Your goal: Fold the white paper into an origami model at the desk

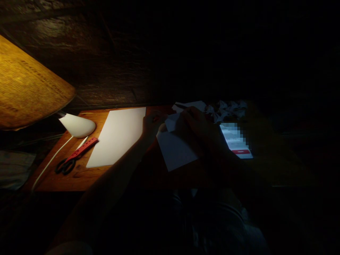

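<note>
One folded paper point(180, 150), right of the white sheet point(118, 138)

Left hand point(151, 124), fingers curled, is at the upper-left side of the folded paper; right hand point(196, 122) bends over its upper-right side. Poor light: cannot tell how far either grip is closed, or whether paper is pinched. Taken from the white sheet: lamp point(39, 92) and black-and-red scissors point(83, 148) to the left, lit phone point(235, 145) and white paper pieces point(225, 109) well apart to the right. Wooden table point(87, 179) beneath.
</note>
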### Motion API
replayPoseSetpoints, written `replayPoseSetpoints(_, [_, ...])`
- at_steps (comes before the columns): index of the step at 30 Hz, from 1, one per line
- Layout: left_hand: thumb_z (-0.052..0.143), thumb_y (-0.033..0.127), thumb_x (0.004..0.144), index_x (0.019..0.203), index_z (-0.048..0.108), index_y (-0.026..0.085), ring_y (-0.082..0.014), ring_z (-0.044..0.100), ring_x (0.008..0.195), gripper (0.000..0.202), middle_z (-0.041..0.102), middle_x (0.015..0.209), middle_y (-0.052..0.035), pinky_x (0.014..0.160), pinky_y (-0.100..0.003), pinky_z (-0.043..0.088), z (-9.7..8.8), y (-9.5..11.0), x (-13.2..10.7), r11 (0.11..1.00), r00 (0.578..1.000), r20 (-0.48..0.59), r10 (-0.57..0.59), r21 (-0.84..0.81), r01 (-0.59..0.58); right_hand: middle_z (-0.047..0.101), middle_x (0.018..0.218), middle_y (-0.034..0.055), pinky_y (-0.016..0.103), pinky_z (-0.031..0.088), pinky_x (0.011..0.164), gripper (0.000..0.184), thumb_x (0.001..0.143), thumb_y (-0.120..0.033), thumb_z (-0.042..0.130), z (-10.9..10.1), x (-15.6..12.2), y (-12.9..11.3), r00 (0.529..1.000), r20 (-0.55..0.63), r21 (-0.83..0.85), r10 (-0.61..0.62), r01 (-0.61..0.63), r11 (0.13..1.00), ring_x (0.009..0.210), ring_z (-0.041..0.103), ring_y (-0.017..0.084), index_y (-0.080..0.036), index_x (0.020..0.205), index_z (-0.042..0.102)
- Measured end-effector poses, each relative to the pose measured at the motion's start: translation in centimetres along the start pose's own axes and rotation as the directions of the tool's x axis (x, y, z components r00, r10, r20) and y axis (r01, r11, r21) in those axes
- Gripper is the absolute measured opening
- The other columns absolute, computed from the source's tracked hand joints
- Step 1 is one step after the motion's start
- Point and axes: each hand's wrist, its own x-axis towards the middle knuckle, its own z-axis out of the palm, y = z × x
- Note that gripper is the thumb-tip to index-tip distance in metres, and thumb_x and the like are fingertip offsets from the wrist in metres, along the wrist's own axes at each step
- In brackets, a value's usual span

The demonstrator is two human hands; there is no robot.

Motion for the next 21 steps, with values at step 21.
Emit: replayPoseSetpoints(21, [0.074,0.075,0.086,0.104,0.063,0.027,-0.0224,0.075,0.099,0.052,0.073,0.103,-0.0047,0.079,-0.034,0.06,0.5,-2.0,0.0,0.993,0.998,-0.003,-0.069,-0.098,0.069,0.073,0.106,0.0043,0.034,0.055,0.084,0.024,0.081,-0.034,0.076,1.3,0.8,1.8,0.999,-0.025,0.194,-0.025,0.03,0.981,0.096,0.067,0.021,-0.025,0.101,0.065])
